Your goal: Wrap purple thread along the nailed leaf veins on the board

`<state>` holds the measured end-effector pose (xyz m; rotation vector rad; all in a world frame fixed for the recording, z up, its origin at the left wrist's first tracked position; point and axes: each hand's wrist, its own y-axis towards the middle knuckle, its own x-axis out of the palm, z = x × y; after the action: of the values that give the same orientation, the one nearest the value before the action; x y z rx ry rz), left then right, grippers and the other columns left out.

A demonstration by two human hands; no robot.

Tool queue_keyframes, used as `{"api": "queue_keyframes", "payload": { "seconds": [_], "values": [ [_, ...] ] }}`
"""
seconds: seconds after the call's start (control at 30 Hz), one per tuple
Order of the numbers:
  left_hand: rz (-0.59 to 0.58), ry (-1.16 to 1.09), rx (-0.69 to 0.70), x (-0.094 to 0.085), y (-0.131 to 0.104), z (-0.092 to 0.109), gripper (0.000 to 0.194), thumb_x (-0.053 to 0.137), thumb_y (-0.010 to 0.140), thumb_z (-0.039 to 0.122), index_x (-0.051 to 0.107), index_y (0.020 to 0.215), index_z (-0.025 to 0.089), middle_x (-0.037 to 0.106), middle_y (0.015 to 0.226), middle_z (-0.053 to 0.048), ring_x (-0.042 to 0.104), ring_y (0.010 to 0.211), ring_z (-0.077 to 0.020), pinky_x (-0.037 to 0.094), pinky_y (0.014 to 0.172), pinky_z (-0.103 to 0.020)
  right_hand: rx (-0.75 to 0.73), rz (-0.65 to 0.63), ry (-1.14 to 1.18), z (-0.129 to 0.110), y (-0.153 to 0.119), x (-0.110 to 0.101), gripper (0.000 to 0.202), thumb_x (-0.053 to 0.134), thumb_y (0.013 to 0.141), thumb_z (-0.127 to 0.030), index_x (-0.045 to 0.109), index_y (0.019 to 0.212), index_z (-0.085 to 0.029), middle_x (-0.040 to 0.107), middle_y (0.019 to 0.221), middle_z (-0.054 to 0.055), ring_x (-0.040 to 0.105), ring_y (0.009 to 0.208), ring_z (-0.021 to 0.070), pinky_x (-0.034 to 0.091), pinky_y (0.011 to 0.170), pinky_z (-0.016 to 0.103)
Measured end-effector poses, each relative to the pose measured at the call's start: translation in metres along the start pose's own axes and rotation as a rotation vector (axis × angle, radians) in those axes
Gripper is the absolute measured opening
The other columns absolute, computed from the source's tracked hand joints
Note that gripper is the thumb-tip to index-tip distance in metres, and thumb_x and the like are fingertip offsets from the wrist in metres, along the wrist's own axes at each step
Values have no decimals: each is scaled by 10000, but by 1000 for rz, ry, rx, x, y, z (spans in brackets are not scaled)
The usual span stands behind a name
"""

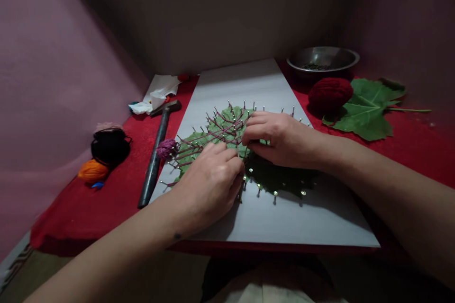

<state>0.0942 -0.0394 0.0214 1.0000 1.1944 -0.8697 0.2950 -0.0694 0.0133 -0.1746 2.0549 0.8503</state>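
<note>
A green leaf (227, 120) lies on a white board (245, 80), ringed and crossed by several upright nails (275, 194). Purple yarn (199, 144) is strung between many of the nails on the left and middle. My left hand (218, 175) is over the leaf's lower middle, its fingers curled and pinched on a strand of the yarn. Just right of it, my right hand (270, 135) is closed too, fingertips pressed together near the same strand; what it grips is hidden. A small purple yarn ball (167, 149) rests at the board's left edge.
A hammer (156, 161) lies left of the board on the red cloth (88, 218). Beyond it are black yarn (111, 146), orange yarn (93, 170) and white paper (156, 97). Right of the board are a dark red yarn ball (330, 94), a large leaf (373, 109) and a metal bowl (350, 60).
</note>
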Motion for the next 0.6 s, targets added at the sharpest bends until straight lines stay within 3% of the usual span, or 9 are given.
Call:
{"api": "queue_keyframes", "payload": {
  "seconds": [0.23,0.4,0.47,0.6],
  "values": [
    [-13,-7,41,0,-1,-2,225,431,900,112,524,700,155,539,771,-58,413,758,-192,409,715,-365,-2,74,2,3,1,5,157,569,872,-110,665,754,-152,611,767,23,528,767,119,415,691,238],
    [117,-20,-89,-3,-6,0,31,546,839,132,524,859,142,531,867,-77,424,836,-227,419,731,-388,-45,126,-69,1,1,6,201,533,908,-139,674,765,-144,615,767,47,524,789,144,421,697,258],
    [115,-25,-124,-4,-6,1,127,591,796,125,507,892,136,533,873,-71,436,843,-231,427,745,-404,-55,138,-96,3,1,7,214,530,913,-151,673,753,-147,600,744,40,518,775,141,417,684,253],
    [82,0,-45,-4,-3,2,130,538,816,74,531,935,125,547,894,-79,434,840,-229,432,744,-399,9,176,-116,5,0,10,171,580,884,-140,671,740,-151,597,720,12,525,756,123,405,664,229]
  ]
}}
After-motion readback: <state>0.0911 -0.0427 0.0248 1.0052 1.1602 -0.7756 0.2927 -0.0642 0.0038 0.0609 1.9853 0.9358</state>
